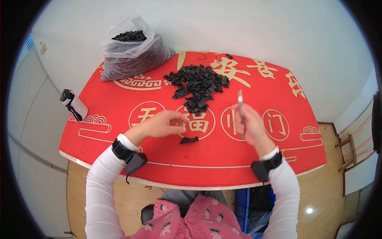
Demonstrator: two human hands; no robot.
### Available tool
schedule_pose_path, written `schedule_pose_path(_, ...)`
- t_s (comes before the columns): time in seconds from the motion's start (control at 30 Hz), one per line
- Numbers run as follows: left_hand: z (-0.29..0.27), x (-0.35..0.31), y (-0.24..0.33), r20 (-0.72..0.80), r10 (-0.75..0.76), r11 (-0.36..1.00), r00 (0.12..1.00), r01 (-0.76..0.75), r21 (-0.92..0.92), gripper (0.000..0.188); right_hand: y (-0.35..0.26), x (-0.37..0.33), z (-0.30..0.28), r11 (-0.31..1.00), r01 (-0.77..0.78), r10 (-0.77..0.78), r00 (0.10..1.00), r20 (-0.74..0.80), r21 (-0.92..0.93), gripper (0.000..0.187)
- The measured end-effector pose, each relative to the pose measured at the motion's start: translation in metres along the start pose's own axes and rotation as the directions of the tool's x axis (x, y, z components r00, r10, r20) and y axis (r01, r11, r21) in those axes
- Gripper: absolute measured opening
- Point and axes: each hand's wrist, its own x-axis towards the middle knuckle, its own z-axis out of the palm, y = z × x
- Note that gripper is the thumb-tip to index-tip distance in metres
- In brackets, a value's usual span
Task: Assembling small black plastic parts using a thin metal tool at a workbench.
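Note:
My right hand (250,124) is closed around a slim grey metal tool (240,99), which looks like a craft knife and points away from me. Its exact kind is hard to make out. My left hand (165,124) hovers over the red tabletop with curled fingers apart and nothing visible in them. Just to the right of its fingertips and nearer to me, a single small black plastic part (189,140) lies on the table. Beyond both hands sits a heap of similar black plastic parts (199,84).
At the back left, a clear plastic bag (133,59) bulges with more black parts. A white bottle with a black cap (75,105) stands at the left edge. The red-covered table (223,167) meets a white wall. Below its front edge is a blue crate (241,207).

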Motion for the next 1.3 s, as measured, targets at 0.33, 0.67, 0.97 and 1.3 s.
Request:
schedule_pose_path(0.33, 0.032, -0.006, -0.002, 0.002, 0.243, 0.892, 0.970, -0.224, 0.394, 0.029, 0.021, -0.032, 0.013, 0.827, 0.181, -0.001, 0.948, 0.320, -0.532, 0.022)
schedule_pose_path(0.67, 0.041, -0.001, -0.005, -0.066, 0.096, 0.993, 0.993, -0.100, -0.060, 0.009, 0.041, -0.007, 0.028, 0.925, -0.022, 0.104, 0.975, 0.195, -0.380, 0.019)
schedule_pose_path(0.97, 0.047, 0.001, -0.013, -0.080, 0.071, 0.953, 0.994, -0.091, -0.289, 0.009, 0.040, -0.008, 0.039, 0.947, -0.138, 0.221, 0.936, 0.275, -0.290, 0.014)
schedule_pose_path(1.3, 0.051, -0.004, -0.010, -0.021, 0.029, 0.899, 0.999, -0.036, -0.437, 0.017, 0.051, -0.012, 0.037, 0.945, -0.081, 0.167, 0.953, 0.254, -0.316, 0.014)
